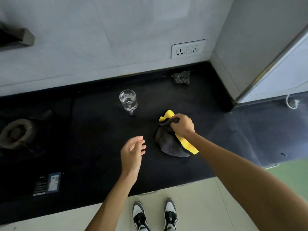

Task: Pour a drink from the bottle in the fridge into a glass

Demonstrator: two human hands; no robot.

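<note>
A clear glass mug with a handle stands upright on the black counter, holding some clear liquid. To its right, my right hand grips a grey and yellow cloth that lies bunched on the counter. My left hand hovers over the counter below the mug, fingers relaxed and holding nothing. No bottle is in view.
A gas burner sits at the left edge. A dark scrubber lies in the back corner under a wall socket. A fridge side rises at right. A dark packet lies front left.
</note>
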